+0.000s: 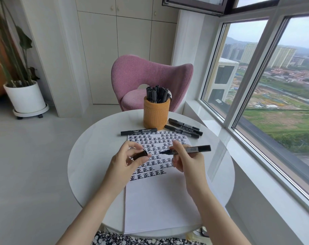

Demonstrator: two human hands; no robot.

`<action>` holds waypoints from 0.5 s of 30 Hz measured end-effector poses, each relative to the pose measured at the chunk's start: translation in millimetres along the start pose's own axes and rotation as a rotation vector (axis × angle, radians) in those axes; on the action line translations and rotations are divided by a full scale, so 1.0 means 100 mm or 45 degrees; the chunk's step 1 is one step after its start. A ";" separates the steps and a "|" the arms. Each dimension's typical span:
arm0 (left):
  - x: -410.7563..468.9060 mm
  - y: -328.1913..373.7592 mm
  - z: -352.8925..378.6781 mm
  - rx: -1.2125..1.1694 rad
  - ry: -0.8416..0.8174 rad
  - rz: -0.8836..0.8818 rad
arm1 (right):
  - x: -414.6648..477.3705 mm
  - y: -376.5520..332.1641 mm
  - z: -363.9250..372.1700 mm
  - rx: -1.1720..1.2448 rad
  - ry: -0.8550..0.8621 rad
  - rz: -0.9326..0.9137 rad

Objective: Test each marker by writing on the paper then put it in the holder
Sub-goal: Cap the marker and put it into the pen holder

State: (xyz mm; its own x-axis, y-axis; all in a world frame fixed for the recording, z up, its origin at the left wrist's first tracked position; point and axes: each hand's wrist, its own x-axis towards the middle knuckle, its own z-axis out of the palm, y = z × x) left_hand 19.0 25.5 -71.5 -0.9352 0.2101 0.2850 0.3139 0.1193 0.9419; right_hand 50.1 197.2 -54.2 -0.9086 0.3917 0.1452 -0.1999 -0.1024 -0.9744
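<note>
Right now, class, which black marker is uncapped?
The black marker in the right hand, its tip bare; the left hand holds its black cap. The four markers lying on the round white table are capped.

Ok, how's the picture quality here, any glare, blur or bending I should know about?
Head view: daylight from the window lights the table, with a faint sheen along its right edge; the wide lens bows the window frame; the marker and the writing on the paper look sharp.

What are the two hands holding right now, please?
Left hand: holding the cap.
Right hand: holding the uncapped marker.
</note>
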 end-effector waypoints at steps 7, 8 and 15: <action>0.01 0.03 -0.01 -0.035 -0.012 -0.007 | -0.03 -0.06 0.16 -0.045 -0.034 0.022; 0.01 0.04 -0.01 -0.036 -0.011 -0.010 | -0.03 -0.07 0.18 -0.052 -0.036 0.015; -0.01 0.08 0.01 -0.036 -0.022 -0.037 | -0.06 -0.08 0.31 -0.121 -0.168 -0.030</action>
State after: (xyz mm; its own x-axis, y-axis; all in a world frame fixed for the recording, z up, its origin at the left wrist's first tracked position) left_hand 22.4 26.9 -64.8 -0.9409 0.2237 0.2544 0.2815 0.0982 0.9545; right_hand 46.1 166.8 -41.8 -0.9456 0.2688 0.1832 -0.1918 -0.0056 -0.9814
